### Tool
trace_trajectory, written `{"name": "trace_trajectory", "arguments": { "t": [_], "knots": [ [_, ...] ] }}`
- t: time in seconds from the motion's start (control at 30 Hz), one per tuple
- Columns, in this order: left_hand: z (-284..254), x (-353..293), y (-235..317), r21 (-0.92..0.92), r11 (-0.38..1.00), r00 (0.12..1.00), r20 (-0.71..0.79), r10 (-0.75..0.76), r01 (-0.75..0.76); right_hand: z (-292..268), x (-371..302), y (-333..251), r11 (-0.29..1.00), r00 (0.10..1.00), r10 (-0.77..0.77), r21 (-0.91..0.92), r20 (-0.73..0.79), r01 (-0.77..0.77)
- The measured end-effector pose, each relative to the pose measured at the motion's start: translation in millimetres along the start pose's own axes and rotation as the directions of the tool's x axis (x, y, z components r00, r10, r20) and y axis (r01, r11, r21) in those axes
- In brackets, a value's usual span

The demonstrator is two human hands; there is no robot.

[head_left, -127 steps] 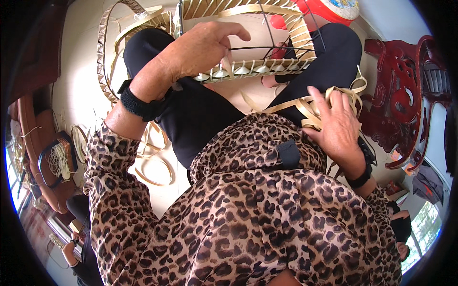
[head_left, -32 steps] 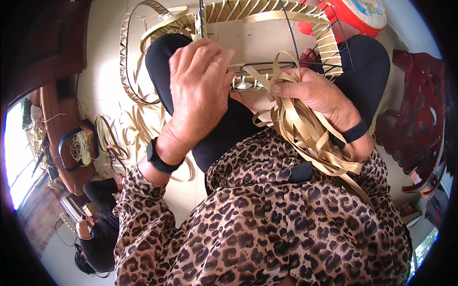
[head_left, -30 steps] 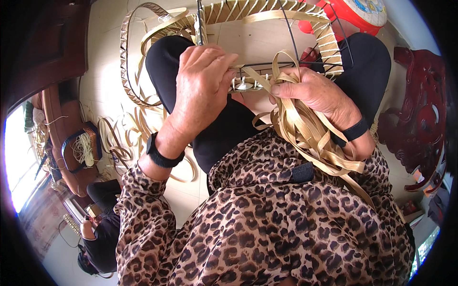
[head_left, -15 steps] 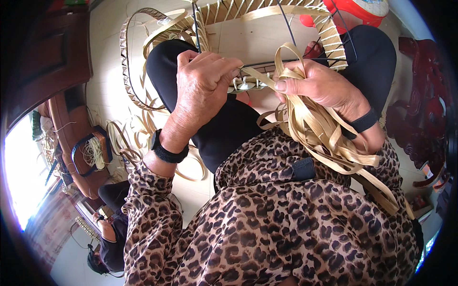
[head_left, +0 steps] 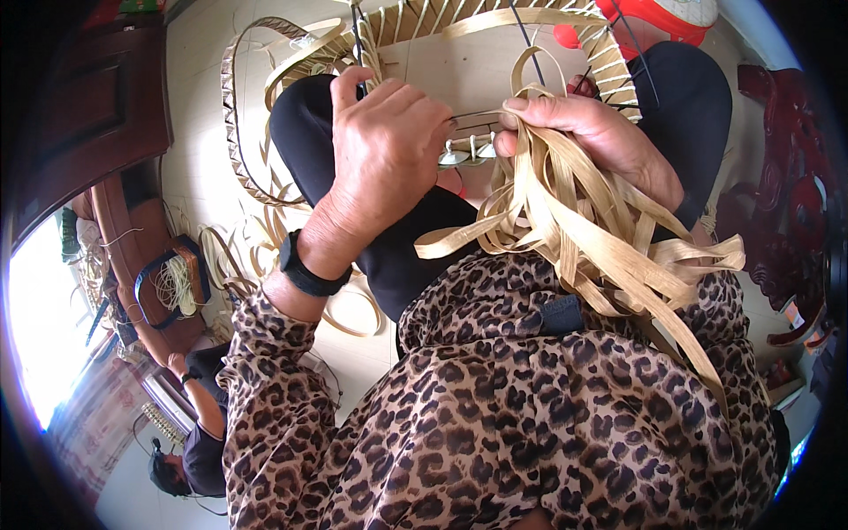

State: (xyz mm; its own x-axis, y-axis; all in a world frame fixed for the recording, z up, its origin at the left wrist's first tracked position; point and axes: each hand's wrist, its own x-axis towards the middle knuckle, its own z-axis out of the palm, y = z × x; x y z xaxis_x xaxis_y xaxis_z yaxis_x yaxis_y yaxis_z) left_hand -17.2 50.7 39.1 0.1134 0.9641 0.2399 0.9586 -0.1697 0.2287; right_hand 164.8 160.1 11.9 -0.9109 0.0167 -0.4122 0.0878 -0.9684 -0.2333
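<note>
My left hand (head_left: 389, 146) is closed at the near left corner of a black wire frame (head_left: 526, 40), its thumb and forefinger pinched at a thin, pale flat strip (head_left: 479, 114) seen nearly edge-on. That strip spans the short gap to my right hand (head_left: 609, 146), which pinches it between thumb and fingers. A loose bundle of tan flat weaving strips (head_left: 565, 203) hangs from my right hand over my lap. Tan bands wrapped with pale cord (head_left: 402, 25) edge the frame, which rests between my knees. Where the strip meets the wire is hidden behind my left fingers.
A wrapped hoop (head_left: 231, 106) and loose strip coils (head_left: 353, 309) lie on the floor to my left. Another person (head_left: 203, 433) sits at the lower left. A red plastic thing (head_left: 658, 22) is at the far right, carved dark red furniture (head_left: 777, 177) at the right.
My right hand has moved slightly up and turned, and the bundle has swung and spread lower over my lap. The strip between my hands now appears edge-on. My left hand has barely moved.
</note>
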Motion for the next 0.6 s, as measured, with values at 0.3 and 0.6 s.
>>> {"name": "trace_trajectory", "arguments": {
  "t": [0.3,0.6],
  "knots": [
    [-7,41,-8,-0.337,0.837,0.796,0.578,-0.177,0.431,-35,0,-6,1.000,0.999,-0.013,0.012,0.039,0.013],
    [-6,32,-27,-0.401,0.875,0.866,0.499,-0.042,0.273,18,3,-11,0.993,0.971,-0.017,-0.119,-0.238,-0.011]
  ]
}}
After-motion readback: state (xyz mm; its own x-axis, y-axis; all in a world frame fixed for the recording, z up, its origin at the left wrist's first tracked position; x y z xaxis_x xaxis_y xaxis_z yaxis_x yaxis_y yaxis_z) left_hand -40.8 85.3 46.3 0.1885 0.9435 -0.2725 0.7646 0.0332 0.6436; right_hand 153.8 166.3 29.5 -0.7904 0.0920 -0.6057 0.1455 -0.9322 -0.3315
